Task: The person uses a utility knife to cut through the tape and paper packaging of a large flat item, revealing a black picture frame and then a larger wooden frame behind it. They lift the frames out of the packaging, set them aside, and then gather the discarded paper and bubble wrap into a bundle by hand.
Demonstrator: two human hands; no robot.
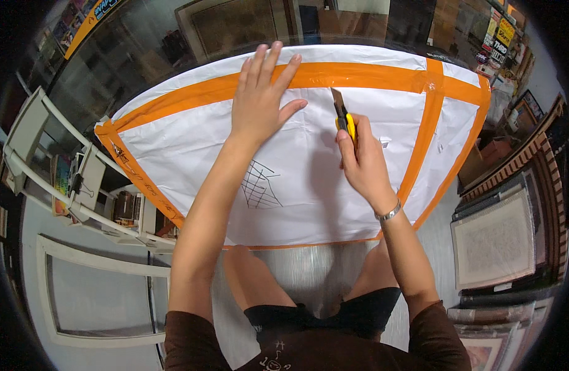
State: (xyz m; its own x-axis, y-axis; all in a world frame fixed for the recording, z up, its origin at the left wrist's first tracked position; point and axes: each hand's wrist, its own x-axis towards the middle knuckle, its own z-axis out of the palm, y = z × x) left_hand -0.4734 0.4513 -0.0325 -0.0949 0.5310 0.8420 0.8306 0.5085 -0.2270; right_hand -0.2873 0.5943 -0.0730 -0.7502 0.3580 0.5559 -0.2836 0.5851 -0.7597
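A large flat package wrapped in white paper [204,148] stands in front of me, its edges bound with orange tape [371,76]. My left hand [259,99] lies flat near the package's top edge, fingers spread across the upper tape strip. In my right hand [363,154] is a yellow and black utility knife [346,120], its blade out and pointing up toward the lower edge of that strip. Whether the blade tip touches the paper I cannot tell. Black crosshatched pen lines [259,185] mark the paper below my left forearm.
At the left stand a pale shelf rack [68,185] and a white empty frame [55,297]. Several framed pictures [495,241] lean at the right. Behind the package is a dark glossy surface [154,62]. My knees are close to the package's lower edge.
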